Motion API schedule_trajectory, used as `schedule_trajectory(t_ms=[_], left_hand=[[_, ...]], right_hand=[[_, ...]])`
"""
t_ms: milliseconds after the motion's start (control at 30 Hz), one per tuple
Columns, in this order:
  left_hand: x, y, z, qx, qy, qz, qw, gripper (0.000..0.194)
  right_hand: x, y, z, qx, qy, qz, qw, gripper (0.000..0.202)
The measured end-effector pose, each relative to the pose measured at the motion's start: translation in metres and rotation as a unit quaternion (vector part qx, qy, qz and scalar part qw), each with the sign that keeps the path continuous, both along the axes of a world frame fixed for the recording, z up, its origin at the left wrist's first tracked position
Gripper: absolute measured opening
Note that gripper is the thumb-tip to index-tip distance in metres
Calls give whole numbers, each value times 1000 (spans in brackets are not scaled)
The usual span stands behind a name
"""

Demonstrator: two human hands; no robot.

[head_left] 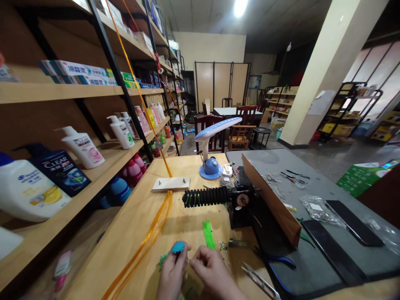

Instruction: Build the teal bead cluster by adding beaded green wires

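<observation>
My left hand (173, 266) pinches a small round blue piece (178, 247) near the table's front edge. Just to its right, my right hand (208, 263) has its fingers pressed together; what they hold, if anything, is too small to make out. Bits of teal material (162, 260) lie beside my left hand. Beyond my right hand rests a bundle of bright green strands (208, 234). Farther back, a black ridged roller (206, 196) with green threads on its left end sticks out from a black device (242, 204).
Orange cords (156, 223) run under a pale block (171, 184) on the left. A blue lamp (211, 167) stands behind the roller. Scissors (261, 281) and blue-handled pliers (281, 260) lie at right, near an upright brown board (270, 200). Shelves of bottles line the left.
</observation>
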State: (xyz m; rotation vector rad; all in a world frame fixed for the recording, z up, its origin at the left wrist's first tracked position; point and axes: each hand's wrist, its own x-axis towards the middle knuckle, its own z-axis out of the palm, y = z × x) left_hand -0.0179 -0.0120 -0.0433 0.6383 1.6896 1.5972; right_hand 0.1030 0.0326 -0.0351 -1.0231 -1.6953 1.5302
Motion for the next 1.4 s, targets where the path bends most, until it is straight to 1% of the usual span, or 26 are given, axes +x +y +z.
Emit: schedule_trajectory(t_ms=[100, 167, 200, 233, 300, 333, 367, 433, 500, 567, 633, 733, 800, 867, 967, 1033, 1200, 1400], left_hand=[[-2, 4, 10, 21, -49, 9, 999, 58], [-8, 9, 16, 40, -78, 38, 995, 58], [-13, 11, 20, 50, -93, 59, 993, 58], [-19, 12, 23, 52, -97, 69, 992, 58], [-30, 12, 28, 58, -98, 74, 991, 56], [-33, 11, 30, 53, -98, 63, 992, 56], [-35, 8, 31, 43, -103, 39, 993, 57], [-31, 1, 31, 26, -127, -15, 992, 59], [-20, -6, 30, -4, -151, -64, 986, 59], [-7, -11, 29, -6, -140, -98, 985, 54], [3, -12, 31, 15, -106, -98, 989, 49], [6, -9, 37, 45, -46, -95, 993, 44], [2, -5, 39, 56, -13, -91, 994, 43], [-4, 1, 39, 56, 5, -73, 996, 45], [-17, 11, 35, 56, 10, -31, 998, 48], [-24, 17, 32, 60, 12, -18, 998, 46], [-37, 25, 28, 69, 14, -10, 997, 42], [-40, 28, 25, 75, 5, 8, 997, 45]], right_hand=[[-4, -6, 6, 38, -41, 9, 998, 22], [-5, -10, 5, 63, -59, 11, 996, 23], [-4, -11, 4, 62, -59, 8, 996, 24], [-4, -11, 2, 47, -49, 4, 998, 27], [-1, -11, -2, -24, 3, 1, 1000, 34], [-1, -11, -3, -65, 38, 1, 997, 38], [0, -10, -3, -99, 71, 1, 992, 43], [1, -8, 0, -142, 115, 0, 983, 50], [0, -7, 5, -166, 127, -5, 978, 54], [0, -5, 10, -183, 122, -9, 976, 57], [-1, -3, 11, -182, 118, -16, 976, 59], [-3, 2, 11, -159, 122, -26, 979, 55], [-4, 6, 9, -151, 116, -30, 981, 49], [-5, 10, 9, -157, 103, -29, 982, 43], [-8, 13, 9, -167, 91, -27, 981, 34], [-9, 13, 10, -171, 83, -24, 981, 29], [-8, 14, 12, -174, 62, -24, 983, 23], [-7, 14, 10, -167, 45, -27, 985, 21]])
